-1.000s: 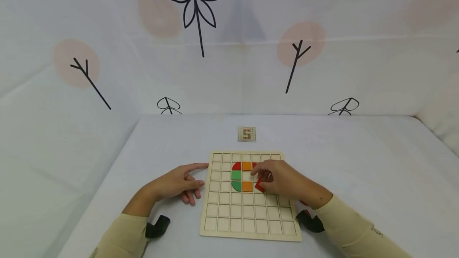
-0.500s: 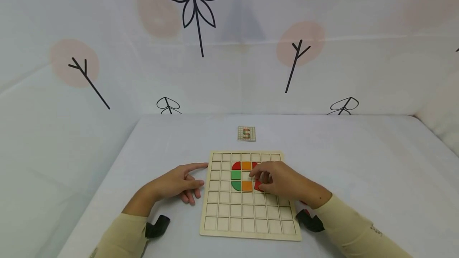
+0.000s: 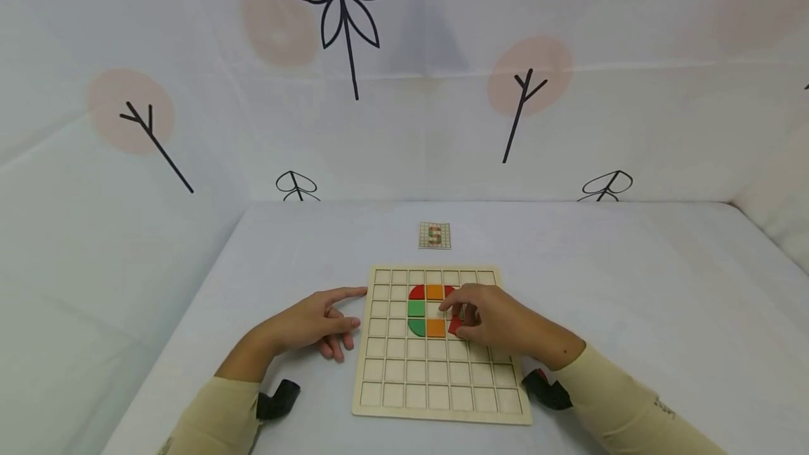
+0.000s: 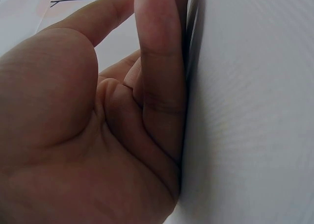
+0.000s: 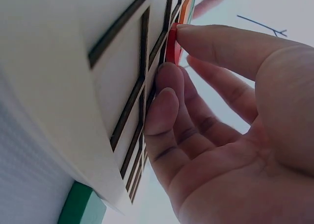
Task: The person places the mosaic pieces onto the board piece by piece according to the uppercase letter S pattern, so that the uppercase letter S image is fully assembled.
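A wooden grid board lies on the white table. In its cells lie a red curved piece, an orange square, a green square, a green curved piece and another orange square. My right hand pinches a red piece at the cell right of the lower orange square; its outline is mostly hidden by the fingers. Part of one more red piece shows behind that hand. My left hand rests on the table, its extended index fingertip at the board's left edge.
Behind the board lies a small pattern card with an S-shaped figure on a grid. A green block stands beside the board in the right wrist view. Something red peeks out by the right wrist. A patterned cloth hangs behind.
The red piece in my right hand has turned from tilted to roughly square with its cell and shifted slightly left. My left hand has stayed in place.
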`<state>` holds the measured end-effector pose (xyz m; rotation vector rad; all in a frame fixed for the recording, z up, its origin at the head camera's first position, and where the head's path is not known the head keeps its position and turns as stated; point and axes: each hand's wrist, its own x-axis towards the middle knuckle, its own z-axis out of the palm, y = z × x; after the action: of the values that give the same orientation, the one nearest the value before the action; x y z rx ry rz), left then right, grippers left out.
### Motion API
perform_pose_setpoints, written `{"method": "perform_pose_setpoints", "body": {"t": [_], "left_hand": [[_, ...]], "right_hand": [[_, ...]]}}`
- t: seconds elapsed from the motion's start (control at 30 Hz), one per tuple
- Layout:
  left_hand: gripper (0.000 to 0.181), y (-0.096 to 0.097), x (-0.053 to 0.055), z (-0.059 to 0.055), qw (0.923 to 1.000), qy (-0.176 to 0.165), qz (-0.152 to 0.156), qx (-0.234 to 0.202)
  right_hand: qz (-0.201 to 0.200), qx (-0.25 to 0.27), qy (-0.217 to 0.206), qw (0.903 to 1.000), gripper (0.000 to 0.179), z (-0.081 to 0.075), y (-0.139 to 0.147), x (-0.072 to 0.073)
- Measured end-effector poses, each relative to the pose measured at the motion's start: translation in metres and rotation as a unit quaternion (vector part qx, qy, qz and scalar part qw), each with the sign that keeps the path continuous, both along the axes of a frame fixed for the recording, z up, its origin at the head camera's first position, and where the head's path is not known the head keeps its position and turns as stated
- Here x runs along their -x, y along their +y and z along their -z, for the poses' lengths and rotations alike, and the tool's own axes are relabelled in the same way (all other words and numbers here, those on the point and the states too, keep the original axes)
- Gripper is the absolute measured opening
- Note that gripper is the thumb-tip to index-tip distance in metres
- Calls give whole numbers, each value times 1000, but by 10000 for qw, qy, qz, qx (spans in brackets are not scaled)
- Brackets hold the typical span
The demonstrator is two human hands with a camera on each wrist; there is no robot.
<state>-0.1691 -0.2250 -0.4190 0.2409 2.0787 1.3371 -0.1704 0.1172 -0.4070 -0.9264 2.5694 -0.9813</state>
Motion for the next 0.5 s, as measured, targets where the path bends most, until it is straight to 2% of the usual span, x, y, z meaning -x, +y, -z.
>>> {"method": "perform_pose_setpoints", "body": {"t": [0.5], "left_hand": [[69,1,-1,-2,10000,1,41,8]], "right_hand": [[-31,-12,-103,9999,33,-3,-1,0]]}}
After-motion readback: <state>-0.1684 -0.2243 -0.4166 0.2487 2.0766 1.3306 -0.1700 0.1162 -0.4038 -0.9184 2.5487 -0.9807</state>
